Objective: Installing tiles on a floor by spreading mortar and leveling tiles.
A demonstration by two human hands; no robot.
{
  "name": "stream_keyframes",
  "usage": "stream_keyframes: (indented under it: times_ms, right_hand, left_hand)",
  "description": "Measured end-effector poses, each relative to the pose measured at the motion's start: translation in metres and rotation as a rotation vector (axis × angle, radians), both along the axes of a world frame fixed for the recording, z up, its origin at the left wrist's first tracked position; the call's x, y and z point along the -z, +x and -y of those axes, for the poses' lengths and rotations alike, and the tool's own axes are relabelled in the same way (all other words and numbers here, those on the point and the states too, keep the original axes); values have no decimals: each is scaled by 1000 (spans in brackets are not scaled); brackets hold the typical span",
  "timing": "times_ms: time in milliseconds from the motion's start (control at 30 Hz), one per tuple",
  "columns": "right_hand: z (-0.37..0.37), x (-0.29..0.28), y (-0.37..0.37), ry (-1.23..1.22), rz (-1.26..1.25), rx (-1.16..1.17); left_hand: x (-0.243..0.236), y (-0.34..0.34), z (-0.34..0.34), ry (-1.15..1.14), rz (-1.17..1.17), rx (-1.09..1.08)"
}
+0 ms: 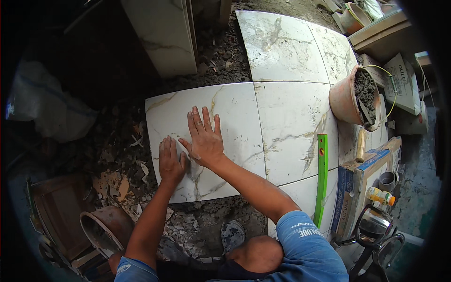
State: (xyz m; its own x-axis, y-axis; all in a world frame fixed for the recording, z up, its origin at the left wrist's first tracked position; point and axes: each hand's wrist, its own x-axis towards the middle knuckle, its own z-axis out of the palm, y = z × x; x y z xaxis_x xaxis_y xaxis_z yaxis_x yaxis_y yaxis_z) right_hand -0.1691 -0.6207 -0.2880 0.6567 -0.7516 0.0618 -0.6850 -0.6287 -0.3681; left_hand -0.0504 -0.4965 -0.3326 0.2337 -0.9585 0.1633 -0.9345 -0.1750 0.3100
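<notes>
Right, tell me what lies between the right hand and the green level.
The head view shows no loose object there: only the tile under the right hand, a joint, then the neighbouring tile up to the green level.

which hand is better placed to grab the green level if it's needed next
Probably the right hand: it rests open on the white tile, nearer the green level. The left hand, also on that tile, is farther away, with the right forearm in between.
</notes>
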Motion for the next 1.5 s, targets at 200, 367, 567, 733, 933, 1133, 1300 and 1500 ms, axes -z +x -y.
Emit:
stream_keyframes:
  times_ms: [200, 367, 567, 733, 933, 1133, 1300, 1500]
  right_hand:
    - [41, -6, 17, -190, 244, 174]
    - [-12, 48, -18, 106, -36, 83]
    - [-4, 24, -13, 156, 3, 95]
    - [-2, -19, 29, -108, 276, 148]
    - [-34, 61, -3, 66, 130, -21]
    - [-34, 40, 1, 63, 28, -31]
    - [-28, 7, 29, -136, 269, 60]
    - [-39, 56, 25, 43, 20, 67]
  left_hand:
    - [-1, -1, -1, 76, -24, -19]
    - [1, 1, -4, 72, -19, 18]
    - [9, 2, -8, 128, -1, 18]
    - [15, 4, -11, 475, -72, 9]
    - [8, -1, -12, 96, 69, 67]
    - [26, 9, -26, 114, 3, 49]
    - [46, 27, -36, 255, -54, -11]
    - [24, 20, -34, 121, 30, 16]
